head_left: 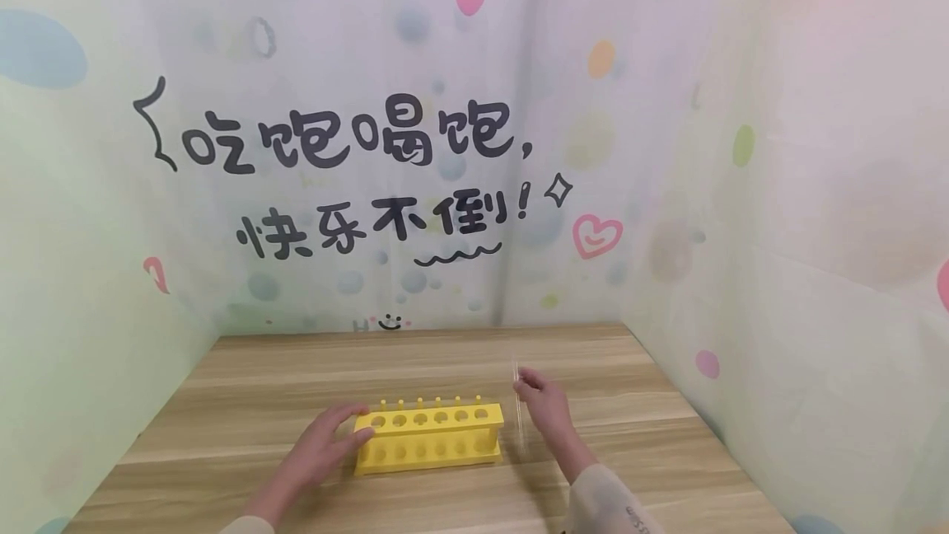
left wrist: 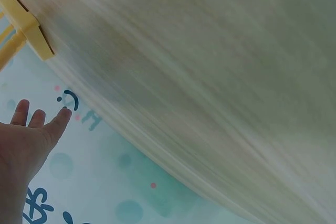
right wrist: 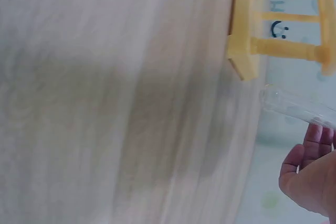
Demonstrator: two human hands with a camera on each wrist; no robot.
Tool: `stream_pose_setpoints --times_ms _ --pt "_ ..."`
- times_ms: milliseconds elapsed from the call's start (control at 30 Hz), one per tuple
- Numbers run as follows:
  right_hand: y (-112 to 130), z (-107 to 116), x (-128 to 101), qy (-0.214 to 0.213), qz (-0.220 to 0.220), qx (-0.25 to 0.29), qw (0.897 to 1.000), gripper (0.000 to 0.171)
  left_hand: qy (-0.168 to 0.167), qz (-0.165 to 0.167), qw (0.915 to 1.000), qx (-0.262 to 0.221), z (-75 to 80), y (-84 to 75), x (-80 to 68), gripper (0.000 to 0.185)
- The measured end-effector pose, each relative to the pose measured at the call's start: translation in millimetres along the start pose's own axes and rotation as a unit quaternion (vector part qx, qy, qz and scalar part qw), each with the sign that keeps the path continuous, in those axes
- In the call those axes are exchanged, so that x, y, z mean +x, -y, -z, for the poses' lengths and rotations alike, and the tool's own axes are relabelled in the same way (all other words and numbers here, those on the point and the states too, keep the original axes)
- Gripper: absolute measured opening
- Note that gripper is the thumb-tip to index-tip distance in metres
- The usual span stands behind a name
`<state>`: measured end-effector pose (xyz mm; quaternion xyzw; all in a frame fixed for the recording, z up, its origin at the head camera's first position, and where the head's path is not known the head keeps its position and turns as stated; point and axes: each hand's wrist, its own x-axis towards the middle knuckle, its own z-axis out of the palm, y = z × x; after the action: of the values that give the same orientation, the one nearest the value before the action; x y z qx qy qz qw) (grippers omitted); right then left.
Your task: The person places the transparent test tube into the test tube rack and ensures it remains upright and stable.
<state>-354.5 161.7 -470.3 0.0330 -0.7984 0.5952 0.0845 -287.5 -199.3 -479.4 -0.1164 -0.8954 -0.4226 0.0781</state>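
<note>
A yellow plastic test-tube rack (head_left: pixel 430 437) with a row of round holes stands on the wooden table (head_left: pixel 296 369). My left hand (head_left: pixel 328 437) rests against the rack's left end with its fingers straight. In the left wrist view the left hand (left wrist: pixel 26 140) shows flat fingers just off a corner of the rack (left wrist: pixel 25 31). My right hand (head_left: pixel 544 404) is just right of the rack and pinches a clear glass test tube (head_left: pixel 519 406), held roughly upright. In the right wrist view the tube (right wrist: pixel 294 107) lies above the right hand (right wrist: pixel 311 178), near the rack's end (right wrist: pixel 244 40).
Pale printed cloth walls with black lettering (head_left: pixel 348 180) close in the table at the back and on both sides. Bare wood lies behind the rack and at the front.
</note>
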Motion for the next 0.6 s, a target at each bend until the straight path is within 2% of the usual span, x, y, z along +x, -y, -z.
stream_pose_setpoints --times_ms 233,600 --pt "18 0 4 -0.030 0.029 0.064 0.997 0.039 -0.001 -0.003 1.0000 -0.004 -0.1 -0.2 0.5 0.045" --pt "52 -3 4 -0.048 0.086 0.107 0.989 0.035 -0.004 -0.003 0.9999 -0.010 -1.0 -0.9 0.6 0.044"
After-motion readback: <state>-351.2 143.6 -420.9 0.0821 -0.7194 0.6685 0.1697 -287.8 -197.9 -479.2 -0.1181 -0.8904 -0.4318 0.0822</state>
